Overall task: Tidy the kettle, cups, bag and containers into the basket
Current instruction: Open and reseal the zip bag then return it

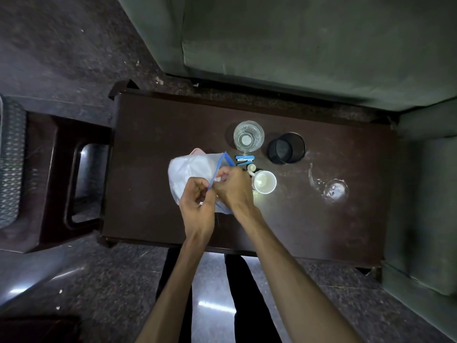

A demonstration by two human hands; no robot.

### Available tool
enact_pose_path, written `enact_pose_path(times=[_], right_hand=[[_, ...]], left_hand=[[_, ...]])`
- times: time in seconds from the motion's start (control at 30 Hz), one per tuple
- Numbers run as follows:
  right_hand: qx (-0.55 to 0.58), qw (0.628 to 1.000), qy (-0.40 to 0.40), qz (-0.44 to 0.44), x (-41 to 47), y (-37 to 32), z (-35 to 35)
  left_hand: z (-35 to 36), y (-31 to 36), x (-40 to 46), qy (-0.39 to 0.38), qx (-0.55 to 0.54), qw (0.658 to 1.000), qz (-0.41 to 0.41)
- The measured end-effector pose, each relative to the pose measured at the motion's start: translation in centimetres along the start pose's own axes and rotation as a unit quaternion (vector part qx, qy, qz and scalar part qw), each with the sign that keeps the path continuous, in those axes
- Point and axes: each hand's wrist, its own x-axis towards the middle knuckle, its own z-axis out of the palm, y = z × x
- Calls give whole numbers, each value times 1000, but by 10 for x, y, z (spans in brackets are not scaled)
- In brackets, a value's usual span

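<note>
Dark table point(148, 144), bag point(190, 174) between both hands

hands point(217, 191) cover bag point(188, 172) mouth | small bottle point(251, 167) partly hidden (label unreadable) | pink item point(197, 151) mostly under bag

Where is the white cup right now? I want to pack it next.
In the head view the white cup stands on the dark table, just right of the right hand, below the blue stapler.

dark table point(153, 149) under fingers | blue stapler point(244, 159) just beyond fingers | green sofa point(309, 45) far beyond | wooden chair point(61, 169) left
</note>
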Motion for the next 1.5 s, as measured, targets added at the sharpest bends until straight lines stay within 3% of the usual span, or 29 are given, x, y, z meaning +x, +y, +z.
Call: enact_pose_path(times=[0.13, 0.3, 0.47, 0.63, 0.77, 0.9, 1.07, 1.2, 1.33, 1.5], right_hand=[[-49, 999, -3, -2, 5, -3, 1], [-22, 1000, 12, 1, 8, -5, 4], [26, 999, -15, -17, 7, -12, -7], [78, 996, 38, 6, -3, -9, -24], [29, 998, -26, 51, -2, -7, -24], [-29, 998, -56, 8, 2, -4, -19], [10, 1000, -8, -10, 2, 4, -7], [63, 998, -22, 6, -1, 10, -5], [163, 984, -14, 64, -4, 10, -7], [135, 987, -57, 64, -5, 8, -3]], left_hand=[[0, -2, 4, -16, 4, 1000, -2], [0, -3, 8, -30, 9, 1000, -1], [-4, -1, 14, 34, 26, 999, 9], [-1, 3, 18, 76, 23, 997, 6], [3, 5, 17, 39, -1, 999, 6], [6, 2, 17, 19, 4, 1000, 6], [2, -5, 15, 12, 7, 1000, 13], [3, -7, 10, 25, 17, 999, 15], [4, -7, 9, 37, 22, 999, 24], [6, -7, 6, 21, 31, 999, 17]])
